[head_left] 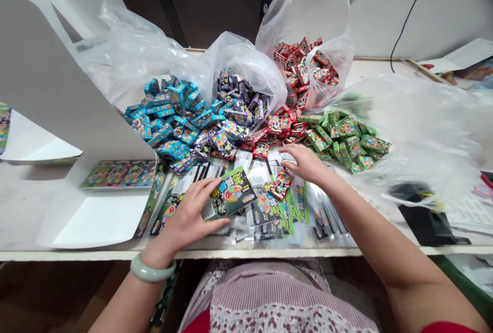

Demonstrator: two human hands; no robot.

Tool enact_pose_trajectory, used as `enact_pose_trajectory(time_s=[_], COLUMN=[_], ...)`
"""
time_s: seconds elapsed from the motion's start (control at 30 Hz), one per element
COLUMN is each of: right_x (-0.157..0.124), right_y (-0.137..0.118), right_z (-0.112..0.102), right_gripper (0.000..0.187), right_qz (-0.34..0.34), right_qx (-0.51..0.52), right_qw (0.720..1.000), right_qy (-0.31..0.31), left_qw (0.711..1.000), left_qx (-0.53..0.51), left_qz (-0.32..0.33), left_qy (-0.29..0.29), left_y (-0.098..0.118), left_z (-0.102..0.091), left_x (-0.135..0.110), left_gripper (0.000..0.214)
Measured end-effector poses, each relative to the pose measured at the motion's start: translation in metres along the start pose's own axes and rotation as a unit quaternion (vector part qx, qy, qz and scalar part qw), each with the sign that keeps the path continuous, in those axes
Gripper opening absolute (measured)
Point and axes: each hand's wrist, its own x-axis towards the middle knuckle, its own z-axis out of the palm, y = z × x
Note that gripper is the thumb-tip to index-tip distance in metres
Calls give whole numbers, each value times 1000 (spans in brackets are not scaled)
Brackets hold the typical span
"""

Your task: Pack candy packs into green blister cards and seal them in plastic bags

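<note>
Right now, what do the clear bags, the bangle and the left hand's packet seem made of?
The bags look like thin plastic film: translucent and creased. The bangle seems polished jade, pale and smooth, though glass is possible. The packet looks like glossy printed plastic or foil, catching glare.

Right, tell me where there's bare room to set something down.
Bare tabletop lies left of the white board, along the front edge. Another strip runs behind the clear plastic sheet. The centre is crowded: heaped blue boxes and green boxes, and sachets under the left hand and right hand.
</note>
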Motion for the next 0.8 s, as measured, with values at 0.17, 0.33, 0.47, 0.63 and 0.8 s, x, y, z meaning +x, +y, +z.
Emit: enact_pose_trajectory(time_s=[0.17,0.33,0.47,0.63,0.8], right_x=[-45,-62,-59,-53,-42], right_y=[-13,-31,-58,-78,-75], right_z=[32,30,-15,-41,-38], right_gripper=[74,68,72,67,66], right_qz=[42,38,-146,-216,-233], right_qx=[-38,-2,38,-37,-106], right_qw=[998,995,985,973,961], right_qy=[2,96,84,-68,-102], left_qw=[1000,1000,999,998,997], left_qx=[10,0,-11,-25,-30], left_qz=[13,29,40,56,61], left_qy=[7,-2,-1,-6,-44], left_y=[1,8,15,20,23], left_z=[-1,3,2,-1,-2], left_x=[-3,0,1,0,0], left_gripper=[82,84,87,89,89])
